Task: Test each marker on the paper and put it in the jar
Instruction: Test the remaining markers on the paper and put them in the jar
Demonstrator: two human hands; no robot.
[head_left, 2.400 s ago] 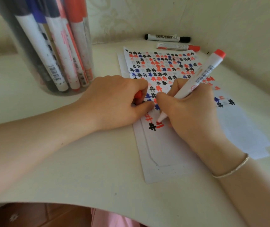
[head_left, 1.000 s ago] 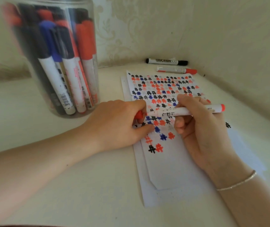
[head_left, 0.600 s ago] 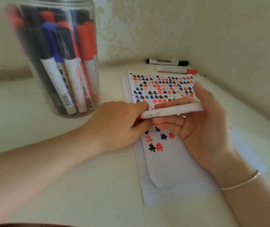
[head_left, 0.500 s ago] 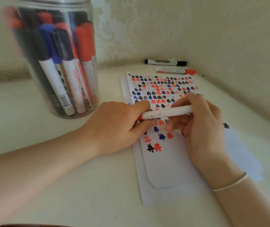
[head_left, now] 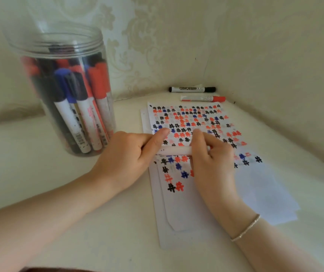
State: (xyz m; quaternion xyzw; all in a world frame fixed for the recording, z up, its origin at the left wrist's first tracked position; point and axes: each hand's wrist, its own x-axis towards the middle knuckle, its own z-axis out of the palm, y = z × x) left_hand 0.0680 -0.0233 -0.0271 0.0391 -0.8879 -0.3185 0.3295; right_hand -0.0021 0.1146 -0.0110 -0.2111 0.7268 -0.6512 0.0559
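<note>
Holding the white marker (head_left: 176, 150) level between both hands in the head view, I have my left hand (head_left: 125, 158) clenched round its left end, where the cap is hidden, and my right hand (head_left: 212, 154) grasping its barrel. Under my fingers lies the paper (head_left: 186, 122), crowded with hash marks. Left of my left knuckles stands the jar (head_left: 67, 91), open and packed with tested markers. Beyond my fingertips wait 2 more: a black marker (head_left: 192, 89) and a red marker (head_left: 202, 98). I judge the job nearly done, with 3 left to drop in.
</note>
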